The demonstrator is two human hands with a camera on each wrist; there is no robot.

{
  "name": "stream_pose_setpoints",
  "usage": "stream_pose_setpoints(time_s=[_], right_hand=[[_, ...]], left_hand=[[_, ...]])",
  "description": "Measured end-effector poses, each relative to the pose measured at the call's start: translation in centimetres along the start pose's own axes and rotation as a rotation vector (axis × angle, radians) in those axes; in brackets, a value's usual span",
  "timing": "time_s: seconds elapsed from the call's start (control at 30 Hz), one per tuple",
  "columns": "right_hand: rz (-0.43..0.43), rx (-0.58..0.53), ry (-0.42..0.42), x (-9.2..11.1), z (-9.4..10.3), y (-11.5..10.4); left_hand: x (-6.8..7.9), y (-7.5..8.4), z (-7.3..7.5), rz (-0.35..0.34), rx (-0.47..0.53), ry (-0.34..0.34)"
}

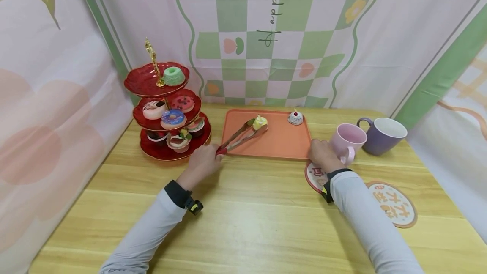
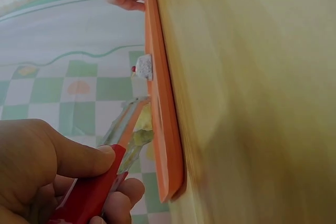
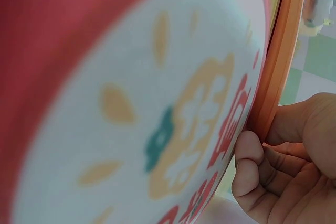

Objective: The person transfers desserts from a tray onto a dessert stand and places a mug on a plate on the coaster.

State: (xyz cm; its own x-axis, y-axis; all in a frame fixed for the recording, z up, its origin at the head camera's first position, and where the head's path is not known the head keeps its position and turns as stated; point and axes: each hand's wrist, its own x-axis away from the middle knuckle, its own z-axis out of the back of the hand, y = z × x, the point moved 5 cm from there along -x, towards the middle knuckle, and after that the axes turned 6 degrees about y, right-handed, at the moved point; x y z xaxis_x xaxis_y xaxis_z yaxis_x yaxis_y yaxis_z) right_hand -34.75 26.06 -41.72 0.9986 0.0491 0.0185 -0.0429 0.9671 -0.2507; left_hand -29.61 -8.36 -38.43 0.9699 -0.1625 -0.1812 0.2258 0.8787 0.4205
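My left hand [image 1: 203, 162] grips a pair of tongs by its red handle [image 2: 92, 192], thumb on one side and fingers on the other. The tong tips are spread on either side of a small yellow cake [image 1: 260, 122] at the left part of an orange tray [image 1: 281, 143]. On the tray's back right sits a white mini cake [image 1: 295, 118] with a red berry on top. With thumb and curled fingers, my right hand [image 3: 294, 166] pinches the tray's near right corner. Under that wrist lies a red-rimmed round coaster [image 1: 313, 175].
A red three-tier stand [image 1: 136, 80] with doughnuts and cupcakes rises at the left, close by my left hand. Right of my right hand stand a pink mug [image 1: 347, 137] and a purple mug [image 1: 374, 142]. An orange-rimmed coaster [image 1: 393, 204] lies nearer me. Printed cloth [image 1: 274, 45] hangs behind the table.
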Motion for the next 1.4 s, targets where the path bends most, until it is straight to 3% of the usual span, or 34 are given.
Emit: stream_pose_setpoints(time_s=[0.37,0.9,1.4], right_hand=[[0.045,0.005,0.042,0.1,0.1,-0.1],[0.024,0.001,0.027,0.4,-0.4,0.4],[0.038,0.009,0.036,0.2,0.2,-0.1]], left_hand=[[1.9,-1.2,1.8,0.011,-0.001,0.012],[4.3,-2.1,5.2,0.046,0.037,0.035],[6.6,-1.9,11.0,0.007,0.019,0.147]])
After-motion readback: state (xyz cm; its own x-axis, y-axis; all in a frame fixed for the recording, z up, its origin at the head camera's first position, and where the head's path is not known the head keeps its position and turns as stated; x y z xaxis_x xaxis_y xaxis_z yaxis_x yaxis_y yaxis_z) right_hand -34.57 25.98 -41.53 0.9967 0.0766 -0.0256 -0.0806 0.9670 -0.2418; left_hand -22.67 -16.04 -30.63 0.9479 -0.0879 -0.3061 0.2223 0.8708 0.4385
